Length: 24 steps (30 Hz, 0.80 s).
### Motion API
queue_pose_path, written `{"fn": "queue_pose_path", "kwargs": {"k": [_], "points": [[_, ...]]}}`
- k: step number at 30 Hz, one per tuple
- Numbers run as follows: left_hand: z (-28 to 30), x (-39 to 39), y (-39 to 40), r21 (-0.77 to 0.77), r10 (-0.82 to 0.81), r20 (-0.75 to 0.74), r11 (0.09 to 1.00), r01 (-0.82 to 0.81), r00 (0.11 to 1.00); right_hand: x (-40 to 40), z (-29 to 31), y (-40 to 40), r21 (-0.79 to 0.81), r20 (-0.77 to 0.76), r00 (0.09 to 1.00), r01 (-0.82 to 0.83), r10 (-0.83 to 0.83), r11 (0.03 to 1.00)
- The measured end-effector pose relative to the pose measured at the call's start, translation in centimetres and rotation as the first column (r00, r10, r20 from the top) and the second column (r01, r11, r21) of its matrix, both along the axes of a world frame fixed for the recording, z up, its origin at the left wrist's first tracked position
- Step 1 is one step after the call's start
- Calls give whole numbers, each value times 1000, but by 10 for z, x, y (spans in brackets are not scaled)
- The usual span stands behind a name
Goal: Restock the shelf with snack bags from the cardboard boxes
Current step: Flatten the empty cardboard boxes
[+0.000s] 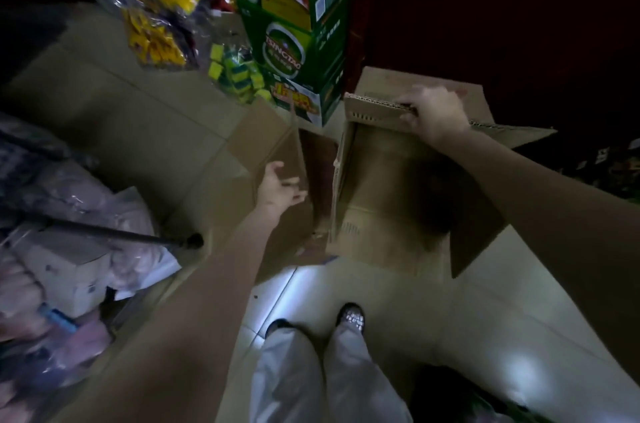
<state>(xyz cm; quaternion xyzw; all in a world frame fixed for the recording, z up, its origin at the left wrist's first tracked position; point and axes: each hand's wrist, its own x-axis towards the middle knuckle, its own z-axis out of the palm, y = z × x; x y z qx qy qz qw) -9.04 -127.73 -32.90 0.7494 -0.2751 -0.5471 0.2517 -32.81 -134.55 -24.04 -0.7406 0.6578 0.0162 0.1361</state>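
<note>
Your right hand grips the far flap of an open cardboard box on the tiled floor. Your left hand hangs with loose fingers beside a second brown box. Green Tsingtao cartons are stacked just behind.

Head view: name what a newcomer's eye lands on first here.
The open cardboard box on the floor at centre looks empty, with the right hand gripping its far flap. The left hand reaches, fingers spread, toward a second box beside it. Behind them, green Tsingtao cartons stand stacked.
</note>
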Motion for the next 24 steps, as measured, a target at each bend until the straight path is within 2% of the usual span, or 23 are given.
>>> {"fn": "queue_pose_path", "kwargs": {"k": [3,6,9,17,20,24], "points": [[12,2,-7,37,44,-33,998,-42,999,2,5,0,-2,-26,999,-38,38,999],[30,15,-9,77,13,25,997,-15,1000,8,30,5,17,-70,992,-102,103,995],[57,24,-9,27,-84,84,996,82,993,15,73,10,-14,-56,989,-135,134,991],[138,34,-3,-146,-303,51,940,307,952,30,192,22,-84,-45,998,-47,43,995],[153,34,9,-177,-361,0,918,355,933,48,199,33,-96,22,999,-22,24,995],[151,33,24,-148,-422,-56,900,410,905,56,164,44,-35,130,990,56,-51,998]]}}
